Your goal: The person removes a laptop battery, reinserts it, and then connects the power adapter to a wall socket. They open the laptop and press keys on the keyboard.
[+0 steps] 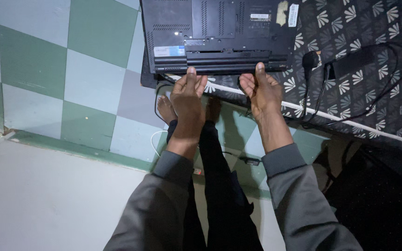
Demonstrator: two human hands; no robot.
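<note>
Both thumbs press on the long battery pack (226, 59) set along the near edge of an upturned black laptop (219, 35). The left hand (188, 100) has its thumb tip on the pack's left part, the other fingers curled loosely beneath and gripping nothing. The right hand (262, 93) mirrors it, thumb on the pack's right part, palm turned inward, fingers half folded and empty.

Judging by the pose, the pack is being pushed along its slot. It would go best with even pressure from the 2 thumbs, so the pack stays square and does not jam at 1 end. Any release latches cannot be made out here. The laptop hangs slightly over the worktop's edge, so a hard shove could shift it; steadying the case would help.

The laptop lies base-up on a worktop (373, 83) covered in a dark cloth with a pale fan pattern. To its right rest a black power adapter (354, 60) and its looped cable (391, 88), with a plug (310, 59) near the edge. Below, the floor (70, 69) is tiled in green and pale grey checks, with bare feet (166, 108) visible and a white cable (154, 139) trailing. The light is dim.
</note>
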